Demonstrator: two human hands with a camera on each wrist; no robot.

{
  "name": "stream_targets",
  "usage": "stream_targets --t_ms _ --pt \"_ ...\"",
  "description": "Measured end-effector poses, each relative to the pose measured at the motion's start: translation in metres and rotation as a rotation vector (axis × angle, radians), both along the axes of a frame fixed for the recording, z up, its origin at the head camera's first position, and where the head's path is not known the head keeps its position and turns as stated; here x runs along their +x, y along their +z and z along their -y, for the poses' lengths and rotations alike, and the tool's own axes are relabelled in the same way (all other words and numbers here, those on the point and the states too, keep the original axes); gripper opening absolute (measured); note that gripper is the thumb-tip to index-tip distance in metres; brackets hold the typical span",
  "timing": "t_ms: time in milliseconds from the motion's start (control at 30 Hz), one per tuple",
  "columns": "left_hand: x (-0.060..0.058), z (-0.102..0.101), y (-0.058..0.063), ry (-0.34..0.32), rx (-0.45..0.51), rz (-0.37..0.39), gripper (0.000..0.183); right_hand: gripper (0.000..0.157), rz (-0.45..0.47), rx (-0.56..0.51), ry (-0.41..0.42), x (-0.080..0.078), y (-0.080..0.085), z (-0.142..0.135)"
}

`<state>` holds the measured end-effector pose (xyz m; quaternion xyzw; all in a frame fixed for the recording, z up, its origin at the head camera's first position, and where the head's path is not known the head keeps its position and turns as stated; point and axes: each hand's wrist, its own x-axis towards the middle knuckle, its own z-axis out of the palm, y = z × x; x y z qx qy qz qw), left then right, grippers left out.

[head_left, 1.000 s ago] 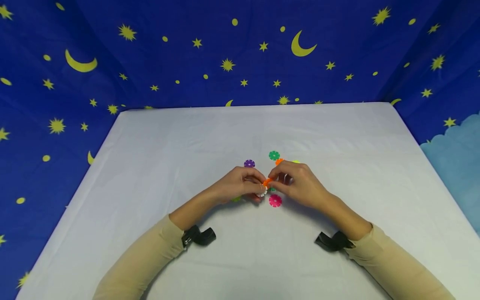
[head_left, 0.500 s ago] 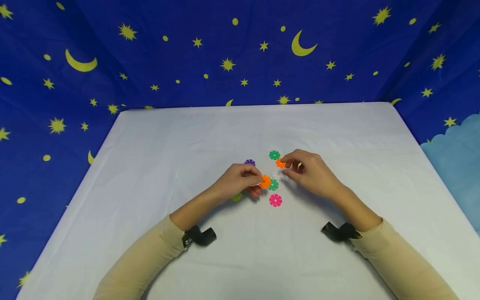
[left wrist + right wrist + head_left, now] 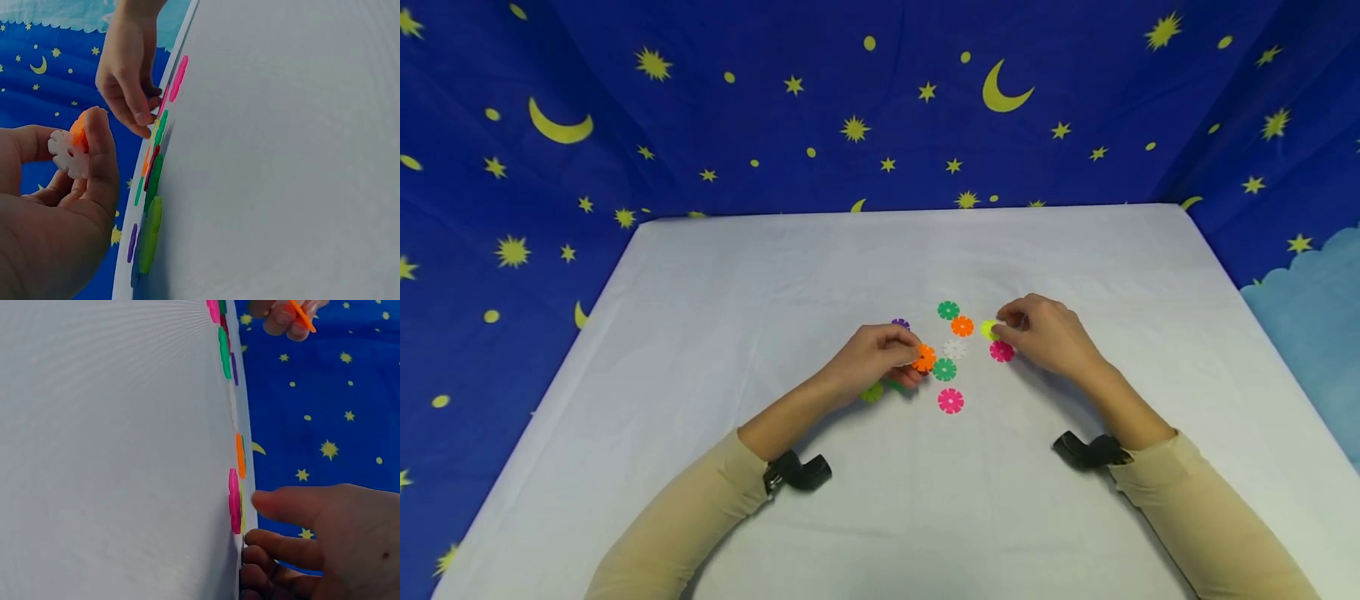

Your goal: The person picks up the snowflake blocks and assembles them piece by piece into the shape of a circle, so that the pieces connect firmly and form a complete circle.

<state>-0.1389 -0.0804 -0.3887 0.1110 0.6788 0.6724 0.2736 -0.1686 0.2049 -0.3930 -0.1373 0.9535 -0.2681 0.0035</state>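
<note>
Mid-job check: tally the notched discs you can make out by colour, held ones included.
Orange discs: 2
White discs: 2
Pink discs: 2
Green discs: 3
Lime-green disc: 1
Yellow disc: 1
Purple disc: 1
Dark red disc: 1
Total: 13 visible; the left hand may hide more.

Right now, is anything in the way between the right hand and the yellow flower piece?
Nothing visible is in the way. The right hand has its fingers right by the yellow flower piece. The pink piece lies close by, on the side nearer the person, but not between them.
</note>
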Motion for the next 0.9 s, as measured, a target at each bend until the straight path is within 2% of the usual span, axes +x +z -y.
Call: stream_targets --t_ms 167,333,567,733,900 --pt "-0.0014 -0.0003 -0.003 -0.004 -0.003 0.004 0.018 0.029 0.013 0.031 0.03 -0.0012 -0.0045 0.0003" --pt "-0.0011 -0.0002 -0.0025 0.002 -0.022 0.001 0.019 0.025 0.027 0.008 0.03 0.0003 -0.0047 0.0024" --pt "-0.0009 -0.001 -0.003 -0.004 -0.019 -0.006 0.019 0.03 0.072 -0.001 0.043 0.0021 -0.0027 0.0036" --pt "-0.0005 -0.0017 -0.0035 0.001 -0.03 -0.01 0.018 0.026 0.109 -0.014 0.018 0.002 -0.0011 0.0037" --pt "-0.0001 -0.002 -0.0034 0.0 -0.044 -0.012 0.017 0.032 0.114 -0.032 0.023 0.002 0.0005 0.0032"
